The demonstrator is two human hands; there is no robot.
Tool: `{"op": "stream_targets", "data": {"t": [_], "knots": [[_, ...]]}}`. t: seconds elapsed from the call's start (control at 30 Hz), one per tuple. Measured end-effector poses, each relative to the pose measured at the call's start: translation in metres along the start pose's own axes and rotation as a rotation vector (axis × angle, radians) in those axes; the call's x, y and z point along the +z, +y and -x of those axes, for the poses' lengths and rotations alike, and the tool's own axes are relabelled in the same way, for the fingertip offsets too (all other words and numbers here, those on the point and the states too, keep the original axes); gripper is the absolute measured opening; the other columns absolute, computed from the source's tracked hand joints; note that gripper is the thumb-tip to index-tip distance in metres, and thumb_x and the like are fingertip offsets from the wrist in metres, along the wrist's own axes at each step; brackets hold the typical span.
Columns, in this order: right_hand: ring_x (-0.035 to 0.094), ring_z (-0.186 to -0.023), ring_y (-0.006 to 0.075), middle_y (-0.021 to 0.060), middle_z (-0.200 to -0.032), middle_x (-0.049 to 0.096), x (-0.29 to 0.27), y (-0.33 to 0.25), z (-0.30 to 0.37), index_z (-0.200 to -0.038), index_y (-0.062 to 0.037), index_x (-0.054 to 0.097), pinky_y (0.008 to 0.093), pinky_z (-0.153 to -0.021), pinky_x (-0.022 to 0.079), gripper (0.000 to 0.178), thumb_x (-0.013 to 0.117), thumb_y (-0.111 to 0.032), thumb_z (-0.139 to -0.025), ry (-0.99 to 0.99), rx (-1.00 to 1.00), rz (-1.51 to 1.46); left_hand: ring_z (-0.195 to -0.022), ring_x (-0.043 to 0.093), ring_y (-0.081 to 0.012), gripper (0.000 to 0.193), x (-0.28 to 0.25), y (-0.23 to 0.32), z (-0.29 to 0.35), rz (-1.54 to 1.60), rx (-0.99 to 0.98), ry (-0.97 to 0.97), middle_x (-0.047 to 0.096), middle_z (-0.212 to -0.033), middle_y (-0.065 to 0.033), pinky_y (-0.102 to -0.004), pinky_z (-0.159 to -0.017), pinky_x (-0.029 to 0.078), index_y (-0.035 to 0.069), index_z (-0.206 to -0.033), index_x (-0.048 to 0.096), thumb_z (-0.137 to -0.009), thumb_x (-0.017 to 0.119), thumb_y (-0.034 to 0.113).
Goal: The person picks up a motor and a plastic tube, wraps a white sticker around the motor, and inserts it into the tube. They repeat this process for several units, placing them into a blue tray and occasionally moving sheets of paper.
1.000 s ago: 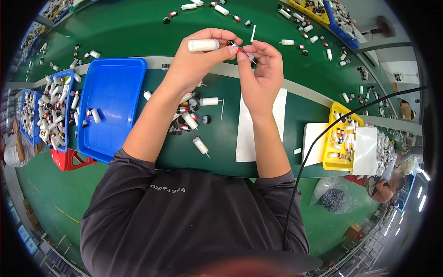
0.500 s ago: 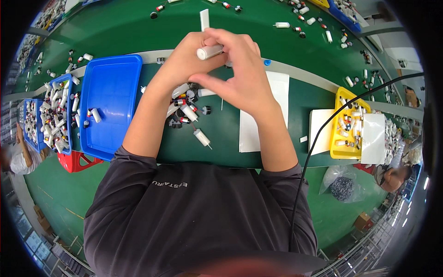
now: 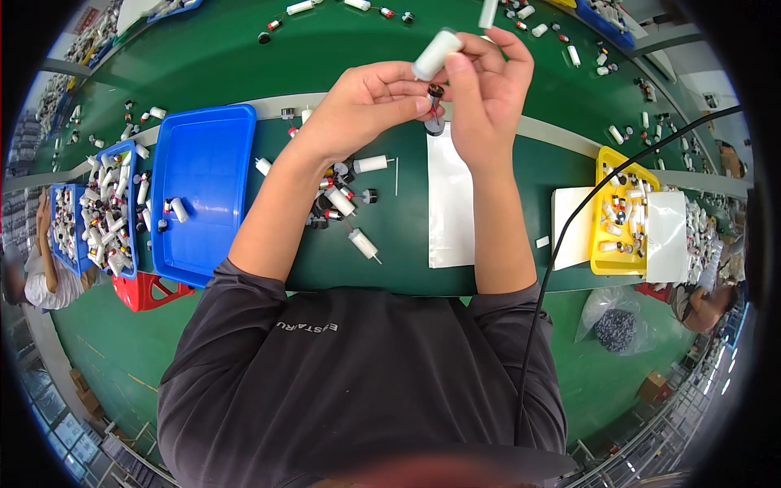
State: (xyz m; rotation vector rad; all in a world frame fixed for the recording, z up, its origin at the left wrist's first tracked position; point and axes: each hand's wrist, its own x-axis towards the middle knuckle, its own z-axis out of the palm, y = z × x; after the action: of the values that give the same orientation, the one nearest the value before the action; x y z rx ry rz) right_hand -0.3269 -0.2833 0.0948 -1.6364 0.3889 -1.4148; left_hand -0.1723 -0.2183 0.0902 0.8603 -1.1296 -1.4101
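My right hand [image 3: 492, 102] pinches a white cylinder [image 3: 438, 54] with a small tip at its lower end, tilted over the far side of the table. Beside it, my left hand [image 3: 366, 102] is closed with fingertips on a small black-capped part [image 3: 435, 91]. A round dark piece [image 3: 435, 127] hangs just below that part. A white flat stick-like piece [image 3: 488, 13] stands up beyond my right fingers; I cannot tell whether they hold it. Below my left forearm lies a loose pile of white cylinders [image 3: 338, 200] with red and black parts.
An open blue tray [image 3: 199, 236] at left holds one white cylinder. Fuller blue trays [image 3: 130, 203] stand beyond it. White paper [image 3: 451, 220] lies centre right, a yellow tray [image 3: 606, 264] of parts farther right. A black cable [image 3: 561, 236] crosses the right side. Scattered parts lie on the green surface behind.
Both hands have shifted right and drawn apart. The white cylinder has turned and is now in my right fingers, with the black-capped part showing at my left fingertips.
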Motion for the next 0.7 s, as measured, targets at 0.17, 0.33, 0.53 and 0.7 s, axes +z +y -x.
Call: {"op": "stream_targets", "data": {"t": [0.17,0.33,0.53,0.7], "knots": [[0.059,-0.098,0.0165,0.0171,-0.121,0.059,0.000,0.001,0.001,-0.137,-0.0040,0.028,0.0305,-0.093,0.048,0.044,0.055,-0.003,-0.101,0.155,0.143,-0.222,-0.102,0.069,-0.0182,0.052,0.006,0.010,0.000,0.040,0.069,0.039,0.068,-0.120,-0.0188,-0.0319,-0.093,0.056,-0.001,-0.149,0.042,-0.098,0.053,-0.005],[0.059,-0.102,0.0159,0.0166,-0.121,0.058,-0.002,0.007,0.000,-0.137,-0.0031,0.029,0.0296,-0.093,0.049,0.045,0.055,-0.002,-0.100,0.131,0.086,-0.152,-0.103,0.068,-0.0182,0.058,0.003,0.013,0.001,-0.009,0.111,0.024,0.066,-0.124,-0.0205,-0.0323,-0.093,0.056,0.002,-0.154,0.036,-0.098,0.049,-0.007],[0.061,-0.096,0.0146,0.0123,-0.108,0.063,-0.002,-0.001,-0.005,-0.130,-0.0014,0.039,0.0266,-0.087,0.050,0.036,0.057,-0.001,-0.099,0.258,0.028,-0.155,-0.104,0.067,-0.0178,0.057,0.003,0.011,0.001,-0.037,0.129,0.024,0.066,-0.124,-0.0192,-0.0314,-0.093,0.055,0.003,-0.154,0.038,-0.098,0.050,-0.005],[0.065,-0.079,0.0166,0.0114,-0.091,0.067,-0.038,-0.017,-0.014,-0.102,0.0017,0.062,0.0299,-0.074,0.053,0.008,0.063,0.000,-0.094,0.363,0.206,-0.331,-0.104,0.067,-0.0175,0.056,0.004,0.011,0.001,-0.050,0.139,0.071,0.067,-0.124,-0.0177,-0.0303,-0.093,0.054,0.003,-0.153,0.039,-0.099,0.052,-0.003]]}}
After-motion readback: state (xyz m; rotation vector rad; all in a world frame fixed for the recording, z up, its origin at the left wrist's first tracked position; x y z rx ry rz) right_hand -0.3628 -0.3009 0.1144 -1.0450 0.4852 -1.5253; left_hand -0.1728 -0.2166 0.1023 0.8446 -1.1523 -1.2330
